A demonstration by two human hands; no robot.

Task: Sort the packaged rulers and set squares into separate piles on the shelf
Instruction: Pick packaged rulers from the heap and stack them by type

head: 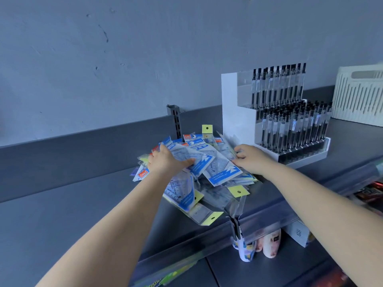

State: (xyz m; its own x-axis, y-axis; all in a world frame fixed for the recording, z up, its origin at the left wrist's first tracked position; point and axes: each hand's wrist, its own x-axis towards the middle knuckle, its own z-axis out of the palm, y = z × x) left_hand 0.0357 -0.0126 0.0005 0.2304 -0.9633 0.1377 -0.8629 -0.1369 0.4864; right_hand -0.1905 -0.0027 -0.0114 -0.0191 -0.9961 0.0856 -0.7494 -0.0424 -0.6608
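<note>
**Both hands on the mixed heap of packets**

Head view: I see the heap of packaged rulers and set squares (199,172) lying on the grey shelf (72,204), directly under and between my two hands. My left hand (165,160) reaches in from the lower left with the forearm stretched out; its thumb lies across the top of a blue-and-clear packet (192,160) and the fingers curl over its far edge, so it grips that packet at the heap's left side. My right hand (251,157) comes in from the lower right, knuckles up, fingers bent down onto the packets at the heap's right edge; whether it pinches one or only presses on them I cannot tell. The hands are apart, with the heap's crest between them.

Several packets carry yellow hang tabs (238,191) nearer me than the hands. Beyond the hands, a blue header reads partly "GEOMETRIC"; the red logos are too small to read. Just right of my right hand stands a white pen display (238,112).
</note>
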